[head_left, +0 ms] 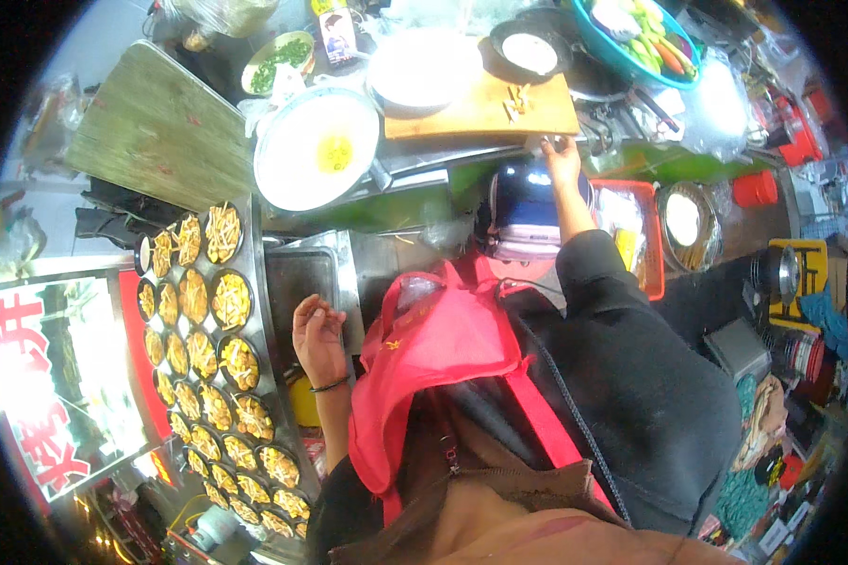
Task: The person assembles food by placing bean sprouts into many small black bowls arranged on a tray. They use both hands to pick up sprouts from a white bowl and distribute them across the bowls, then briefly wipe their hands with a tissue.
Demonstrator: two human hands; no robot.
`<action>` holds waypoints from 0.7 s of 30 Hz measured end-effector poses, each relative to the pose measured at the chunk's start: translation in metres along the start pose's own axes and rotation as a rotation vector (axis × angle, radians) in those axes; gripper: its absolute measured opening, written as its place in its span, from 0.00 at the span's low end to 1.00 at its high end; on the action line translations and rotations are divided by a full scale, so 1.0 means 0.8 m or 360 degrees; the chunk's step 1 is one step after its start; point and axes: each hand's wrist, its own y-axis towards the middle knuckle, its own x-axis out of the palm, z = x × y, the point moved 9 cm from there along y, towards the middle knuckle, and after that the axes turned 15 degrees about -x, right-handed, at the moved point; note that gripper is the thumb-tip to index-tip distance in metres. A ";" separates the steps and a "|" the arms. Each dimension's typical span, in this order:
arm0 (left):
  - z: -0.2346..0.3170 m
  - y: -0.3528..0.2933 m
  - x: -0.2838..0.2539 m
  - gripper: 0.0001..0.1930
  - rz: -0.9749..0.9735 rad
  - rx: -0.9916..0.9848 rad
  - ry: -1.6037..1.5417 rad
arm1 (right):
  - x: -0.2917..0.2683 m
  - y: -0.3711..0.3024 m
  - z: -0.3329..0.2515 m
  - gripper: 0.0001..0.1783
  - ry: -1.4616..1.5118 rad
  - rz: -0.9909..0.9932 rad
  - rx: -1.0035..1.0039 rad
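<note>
My right hand reaches forward to the near edge of a wooden cutting board. Its fingers bend in at that edge, around a small pale thing too blurred to name. Light-coloured strips lie on the board's right part. Lower and to the left, my left hand hovers with loosely curled fingers a little apart, and nothing shows in them. It is nearest to a dark rectangular tray. Left of it, several small dark bowls of food topped with pale strips stand in rows on a metal counter.
A white pan with yellow liquid sits left of the board. A dark pan and a teal basin of vegetables stand behind and right. An orange-red crate is on the right. A greenish board leans at left.
</note>
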 end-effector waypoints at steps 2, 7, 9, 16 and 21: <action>-0.010 0.013 0.017 0.11 0.0019 -0.0042 -0.0025 | 0.015 0.031 0.016 0.23 -0.0237 0.0019 -0.0288; -0.042 0.034 0.043 0.11 0.0041 -0.0188 0.0040 | 0.058 0.042 0.022 0.16 -0.0554 -0.0300 -0.0546; -0.052 0.043 0.047 0.11 0.0049 -0.0239 0.0088 | 0.066 0.007 0.054 0.14 -0.0109 -0.0559 0.0331; -0.088 0.098 0.084 0.17 -0.0067 -0.0480 0.0392 | 0.112 -0.119 -0.157 0.02 0.0946 -0.1078 0.0205; -0.127 0.116 0.147 0.28 -0.0602 -0.0773 -0.0047 | 0.147 -0.178 -0.319 0.08 0.0663 -0.1783 -0.0632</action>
